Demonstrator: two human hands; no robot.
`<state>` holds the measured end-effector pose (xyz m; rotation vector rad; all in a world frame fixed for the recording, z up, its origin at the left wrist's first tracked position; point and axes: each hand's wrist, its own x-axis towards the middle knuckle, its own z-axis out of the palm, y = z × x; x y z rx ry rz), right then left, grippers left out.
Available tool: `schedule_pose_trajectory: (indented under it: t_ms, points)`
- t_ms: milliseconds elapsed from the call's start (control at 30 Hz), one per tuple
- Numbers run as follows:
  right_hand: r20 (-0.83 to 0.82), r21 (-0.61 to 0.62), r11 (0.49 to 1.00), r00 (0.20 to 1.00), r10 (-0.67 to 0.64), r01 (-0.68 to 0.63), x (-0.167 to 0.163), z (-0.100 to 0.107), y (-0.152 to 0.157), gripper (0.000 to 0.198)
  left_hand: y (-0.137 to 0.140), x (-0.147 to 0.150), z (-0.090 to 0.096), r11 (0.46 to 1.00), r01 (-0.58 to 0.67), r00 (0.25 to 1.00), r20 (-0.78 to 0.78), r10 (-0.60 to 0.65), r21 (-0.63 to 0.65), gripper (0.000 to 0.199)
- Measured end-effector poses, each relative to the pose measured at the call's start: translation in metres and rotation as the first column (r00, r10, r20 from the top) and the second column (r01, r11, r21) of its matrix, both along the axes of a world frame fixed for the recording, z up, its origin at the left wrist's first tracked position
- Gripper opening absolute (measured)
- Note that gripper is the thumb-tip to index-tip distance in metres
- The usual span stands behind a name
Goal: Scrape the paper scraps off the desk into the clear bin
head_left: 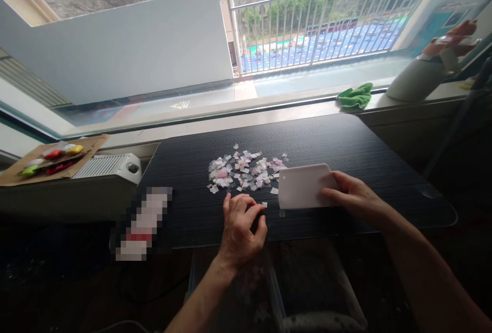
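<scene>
My right hand (351,194) is closed on the right end of a flat white rectangular panel (303,187). The panel has rounded corners and a small mark or hole near its upper left corner; I cannot tell its exact kind. My left hand (243,223) has curled fingers, with thumb and index finger close together at a small white square (264,204). Just beyond it spreads a loose pile of small white, pinkish and clear squares (246,170) on the black table (319,138). A single clear square (282,213) lies below the panel's left edge.
A pixelated strip (148,220) covers the table's left edge. A white heater (111,166) and a cardboard piece (23,164) with colourful items stand further left. On the sill are a green cloth (355,97) and a pale vase-like object (417,79). Clear bins (277,292) stand below the table.
</scene>
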<state>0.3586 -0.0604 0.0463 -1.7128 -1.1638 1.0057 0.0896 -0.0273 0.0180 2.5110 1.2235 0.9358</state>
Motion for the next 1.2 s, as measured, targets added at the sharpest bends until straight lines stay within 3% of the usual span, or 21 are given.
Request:
schedule_pose_trajectory:
  t_ms: [200, 500, 667, 833, 967, 1100, 1200]
  points:
    - [-0.098, -0.098, 0.994, 0.994, 0.044, -0.054, -0.002, 0.001, -0.001, 0.036, -0.001, -0.001, 0.001, 0.999, 0.032, 0.999, 0.002, -0.032, -0.006, 0.018]
    - [-0.126, -0.126, 0.99, 0.989, -0.073, 0.057, 0.006, 0.004, -0.026, 0.034, -0.001, -0.001, 0.001, 0.999, 0.033, 0.999, 0.007, -0.033, -0.018, 0.017]
    - [-0.134, -0.132, 0.991, 0.991, 0.013, -0.031, -0.021, 0.003, -0.021, 0.029, 0.0, -0.002, 0.002, 1.0, -0.005, 0.996, 0.094, 0.007, -0.015, 0.017]
    - [-0.183, -0.073, 0.991, 0.979, 0.095, -0.109, -0.039, 0.004, -0.007, 0.035, 0.006, -0.013, 0.016, 0.997, -0.079, 0.976, 0.201, 0.082, -0.028, 0.016]
    - [-0.051, 0.005, 0.994, 0.993, -0.107, 0.107, -0.027, 0.009, -0.018, 0.035, 0.014, -0.038, 0.02, 0.983, -0.176, 0.968, 0.191, 0.164, 0.045, 0.016]
    - [0.073, 0.051, 0.928, 0.926, -0.371, 0.368, -0.029, 0.005, -0.052, 0.037, 0.018, -0.067, 0.006, 0.944, -0.311, 0.945, 0.139, 0.296, 0.109, 0.015]
    - [0.077, -0.028, 0.873, 0.872, -0.484, 0.487, -0.042, -0.009, -0.085, 0.04, 0.015, -0.077, -0.005, 0.927, -0.356, 0.933, 0.102, 0.346, 0.115, 0.016]
